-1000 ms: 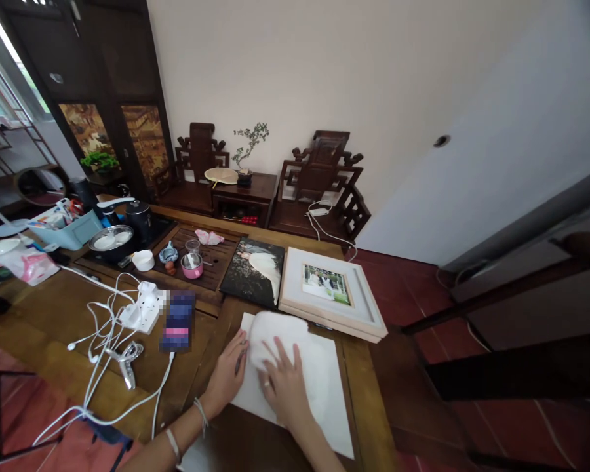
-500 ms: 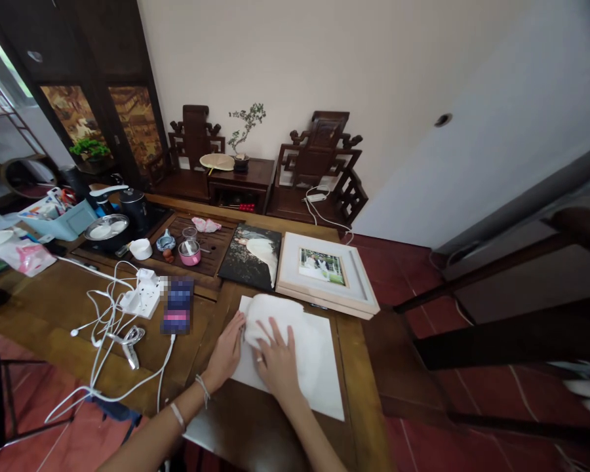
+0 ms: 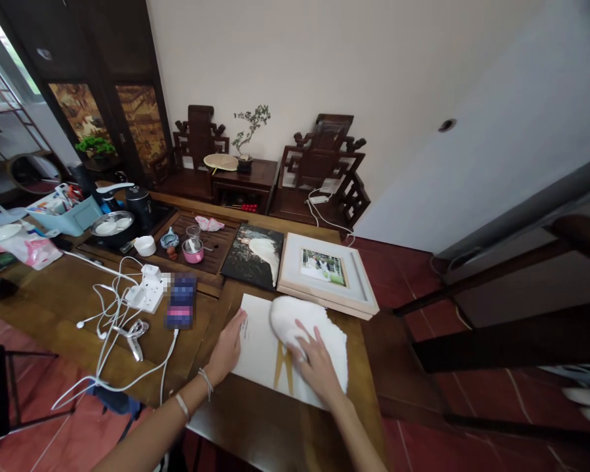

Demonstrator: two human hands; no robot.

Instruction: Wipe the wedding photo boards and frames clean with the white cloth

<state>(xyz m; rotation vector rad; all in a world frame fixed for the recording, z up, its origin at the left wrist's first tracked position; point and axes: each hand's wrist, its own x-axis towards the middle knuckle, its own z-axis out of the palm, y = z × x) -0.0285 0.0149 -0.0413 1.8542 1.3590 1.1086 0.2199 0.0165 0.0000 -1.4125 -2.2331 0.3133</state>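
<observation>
A white board [image 3: 258, 354] with a gold marking lies on the brown table. My left hand [image 3: 227, 347] rests at its left edge, fingers stretched out and close together. Over the board's right part, my right hand [image 3: 317, 364] presses a white cloth [image 3: 295, 318], its fingers spread on top. The cloth covers that side of the board and reaches past its right edge. Just behind lie a dark photo panel [image 3: 253, 255] and a pale wooden frame [image 3: 327, 272] holding a picture.
A phone [image 3: 181, 301], a white power strip [image 3: 150, 292] and tangled white cables are to the left. Behind them are a tea tray [image 3: 211, 239] with small cups, a kettle [image 3: 140, 204] and a blue basket [image 3: 73, 216]. Dark wooden chairs stand by the wall.
My right hand has slid right with the white cloth, uncovering the board's left part and its gold marking. My left hand has stayed at the board's left edge.
</observation>
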